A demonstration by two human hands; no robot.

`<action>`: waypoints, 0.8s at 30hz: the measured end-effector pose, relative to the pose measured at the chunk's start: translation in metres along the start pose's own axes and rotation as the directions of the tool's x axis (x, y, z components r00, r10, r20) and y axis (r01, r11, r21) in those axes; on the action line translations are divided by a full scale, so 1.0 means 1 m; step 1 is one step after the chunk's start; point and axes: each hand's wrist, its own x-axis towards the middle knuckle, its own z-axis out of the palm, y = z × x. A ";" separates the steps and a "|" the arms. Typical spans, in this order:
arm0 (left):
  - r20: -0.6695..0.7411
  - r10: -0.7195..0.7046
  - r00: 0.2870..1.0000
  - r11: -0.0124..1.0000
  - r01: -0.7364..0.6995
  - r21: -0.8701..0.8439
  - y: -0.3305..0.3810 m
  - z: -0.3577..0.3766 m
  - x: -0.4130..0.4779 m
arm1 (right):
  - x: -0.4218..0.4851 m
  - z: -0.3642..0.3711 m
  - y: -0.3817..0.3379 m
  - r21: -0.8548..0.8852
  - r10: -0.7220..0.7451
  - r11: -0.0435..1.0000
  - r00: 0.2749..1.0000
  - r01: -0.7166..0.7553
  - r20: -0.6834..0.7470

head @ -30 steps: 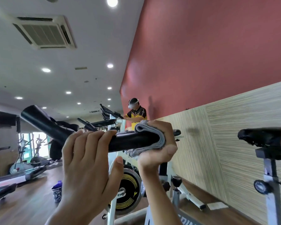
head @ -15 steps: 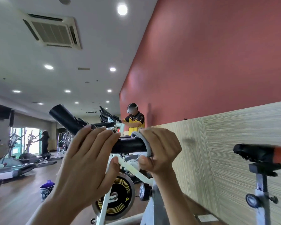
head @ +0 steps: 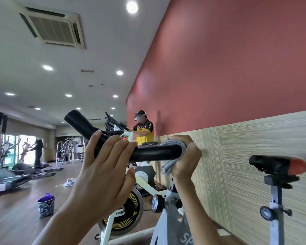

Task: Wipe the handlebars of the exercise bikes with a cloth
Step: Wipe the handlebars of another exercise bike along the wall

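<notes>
A black handlebar (head: 154, 152) of a white exercise bike (head: 168, 225) runs across the middle of the view, with one end angling up to the left. My left hand (head: 104, 170) lies over the bar near its bend, fingers hooked over the top, thumb below. My right hand (head: 185, 160) grips a grey cloth (head: 175, 147) wrapped round the bar's right end. Part of the cloth hangs below my fist.
A black and red saddle (head: 279, 164) on a post stands at the right beside the wood-panelled wall (head: 254, 156). Another bike with a yellow-ringed flywheel (head: 125, 213) stands ahead. A person in yellow (head: 143, 131) works farther back. A small bucket (head: 46, 206) sits on the floor at left.
My right hand slid the cloth left along the bar, then back out to its right end. My left hand stayed on the bar. The view shifted a little.
</notes>
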 end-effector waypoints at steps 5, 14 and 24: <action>-0.023 -0.030 0.999 1.000 0.030 0.001 0.004 0.005 0.000 | -0.007 0.005 -0.017 -0.240 -0.312 0.912 0.943 0.332 0.115; -0.040 -0.100 0.994 0.994 0.098 -0.045 0.010 0.000 0.004 | 0.026 -0.016 -0.033 -0.259 0.055 0.962 0.859 0.091 0.509; 0.078 -0.235 0.969 0.965 0.242 -0.105 0.027 -0.016 0.010 | 0.025 -0.017 -0.040 -0.325 0.154 0.945 0.819 0.041 0.552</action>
